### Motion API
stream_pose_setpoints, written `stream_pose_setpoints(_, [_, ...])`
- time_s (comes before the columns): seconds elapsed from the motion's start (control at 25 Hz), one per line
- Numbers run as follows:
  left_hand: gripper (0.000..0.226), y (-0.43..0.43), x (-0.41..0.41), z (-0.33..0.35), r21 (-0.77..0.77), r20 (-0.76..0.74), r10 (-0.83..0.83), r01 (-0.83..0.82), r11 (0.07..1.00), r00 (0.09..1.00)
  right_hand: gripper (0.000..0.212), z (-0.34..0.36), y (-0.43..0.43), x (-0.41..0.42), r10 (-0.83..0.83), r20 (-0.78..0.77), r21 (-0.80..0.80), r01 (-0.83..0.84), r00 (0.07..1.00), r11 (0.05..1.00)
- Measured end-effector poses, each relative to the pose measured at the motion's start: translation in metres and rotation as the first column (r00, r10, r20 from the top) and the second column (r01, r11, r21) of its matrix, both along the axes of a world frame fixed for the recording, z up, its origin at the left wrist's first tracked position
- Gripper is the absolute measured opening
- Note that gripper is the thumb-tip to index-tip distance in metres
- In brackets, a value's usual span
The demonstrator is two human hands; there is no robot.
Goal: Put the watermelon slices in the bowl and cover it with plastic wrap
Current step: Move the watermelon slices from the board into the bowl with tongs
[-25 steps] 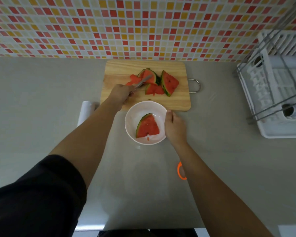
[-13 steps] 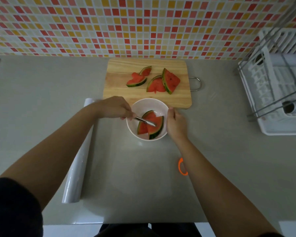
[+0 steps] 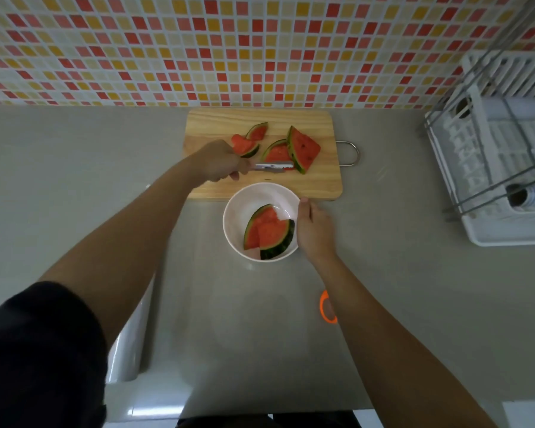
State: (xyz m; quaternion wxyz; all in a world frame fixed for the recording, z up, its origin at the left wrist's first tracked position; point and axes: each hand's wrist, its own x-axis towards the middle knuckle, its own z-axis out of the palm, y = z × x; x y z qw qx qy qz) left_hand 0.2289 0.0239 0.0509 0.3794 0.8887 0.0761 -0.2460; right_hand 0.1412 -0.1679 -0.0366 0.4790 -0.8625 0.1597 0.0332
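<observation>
A white bowl [image 3: 233,213] stands on the grey counter just in front of a wooden cutting board [image 3: 318,183]. Two watermelon slices [image 3: 267,231] lie in the bowl. Several more slices [image 3: 303,148] rest on the board. My left hand [image 3: 219,162] is over the board, shut on metal tongs [image 3: 272,166] whose tips reach the nearest slices. My right hand [image 3: 314,231] holds the bowl's right rim. The roll of plastic wrap [image 3: 130,353] lies on the counter at the left, mostly hidden under my left arm.
A white dish rack [image 3: 507,168] with metal bars stands at the right. An orange ring [image 3: 324,307] lies on the counter beside my right forearm. The tiled wall closes the back. The counter's front edge runs near the bottom.
My left hand has moved the tongs from the bowl back up to the slices on the board. A second slice now lies in the bowl. My right hand stays on the rim.
</observation>
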Motion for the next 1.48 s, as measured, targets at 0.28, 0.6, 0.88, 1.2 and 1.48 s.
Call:
stream_pose_setpoints(0.28, [0.029, -0.041, 0.015, -0.033, -0.07, 0.025, 0.051, -0.049, 0.996, 0.998, 0.039, -0.001, 0.001, -0.001, 0.01, 0.023, -0.012, -0.01, 1.0, 1.0])
stream_pose_setpoints(0.6, [0.018, 0.027, -0.01, 0.002, -0.17, 0.101, -0.04, 0.057, 0.984, 0.994, 0.042, 0.0, 0.0, -0.001, -0.007, -0.016, 0.05, 0.008, 1.0, 0.999])
stream_pose_setpoints(0.88, [0.016, 0.069, -0.05, 0.017, -0.115, -0.094, -0.271, 0.26, 0.959, 0.958, 0.034, 0.004, -0.002, 0.0, 0.019, 0.022, 0.011, -0.02, 1.0, 1.0])
stream_pose_setpoints(1.2, [0.034, 0.058, -0.04, 0.06, 0.273, -0.305, -0.377, 0.459, 0.845, 0.875, 0.04, 0.001, -0.001, 0.0, 0.022, 0.015, 0.029, -0.022, 1.0, 0.999])
stream_pose_setpoints(1.48, [0.047, 0.049, -0.017, 0.007, 0.279, 0.166, -0.072, 0.023, 0.96, 0.984, 0.037, -0.001, -0.001, 0.0, 0.017, 0.002, 0.02, -0.017, 1.0, 1.0])
